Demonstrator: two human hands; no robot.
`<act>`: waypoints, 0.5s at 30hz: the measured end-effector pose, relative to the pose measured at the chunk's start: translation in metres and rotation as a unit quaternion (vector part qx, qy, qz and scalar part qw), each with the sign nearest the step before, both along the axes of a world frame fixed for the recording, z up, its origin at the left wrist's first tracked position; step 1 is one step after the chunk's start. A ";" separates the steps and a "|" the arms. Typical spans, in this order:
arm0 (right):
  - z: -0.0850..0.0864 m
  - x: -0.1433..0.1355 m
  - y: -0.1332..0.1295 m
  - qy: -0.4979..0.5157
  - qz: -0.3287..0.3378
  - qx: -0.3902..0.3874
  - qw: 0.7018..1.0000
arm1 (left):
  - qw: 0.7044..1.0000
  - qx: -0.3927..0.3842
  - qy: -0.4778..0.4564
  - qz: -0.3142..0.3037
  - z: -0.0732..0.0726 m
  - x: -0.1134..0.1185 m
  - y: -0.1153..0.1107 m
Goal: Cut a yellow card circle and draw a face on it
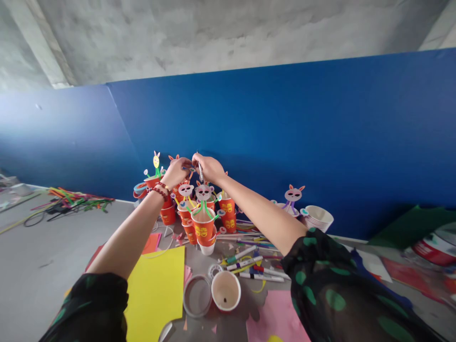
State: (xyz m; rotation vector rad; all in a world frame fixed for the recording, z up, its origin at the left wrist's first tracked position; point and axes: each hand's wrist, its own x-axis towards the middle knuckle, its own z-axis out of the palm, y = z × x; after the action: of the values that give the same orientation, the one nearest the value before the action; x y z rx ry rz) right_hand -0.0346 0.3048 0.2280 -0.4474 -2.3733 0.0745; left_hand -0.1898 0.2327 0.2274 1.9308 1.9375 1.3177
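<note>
Both hands reach to the back of a cluster of red paper cups (203,229) decorated with paper animal faces and pipe-cleaner arms. My right hand (208,168) is closed on a slim white pen (201,172), held upright. Just left of it, my left hand (177,171) has its fingers bent together near a small paper piece (193,170); whether it grips that piece is too small to tell. In front of the hands stand a cup with a pink face (204,192) and one with a white face (185,190).
Markers (261,277) lie right of centre. Nearer are an open cup (225,290), a tape roll (197,296), yellow paper (156,289) and pink paper (276,318). Stacked white cups (318,218) stand right, pipe cleaners (76,199) lie left, and a blue wall (285,118) rises behind.
</note>
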 end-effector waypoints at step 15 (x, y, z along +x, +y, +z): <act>-0.003 -0.001 -0.001 0.017 -0.013 -0.001 1.000 | 1.000 0.021 0.002 0.000 -0.005 -0.002 0.003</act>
State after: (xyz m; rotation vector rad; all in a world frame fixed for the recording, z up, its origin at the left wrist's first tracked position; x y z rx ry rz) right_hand -0.0358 0.3043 0.2248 -0.4733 -2.3343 0.0729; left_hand -0.1918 0.2358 0.2229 1.9548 1.9259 1.3671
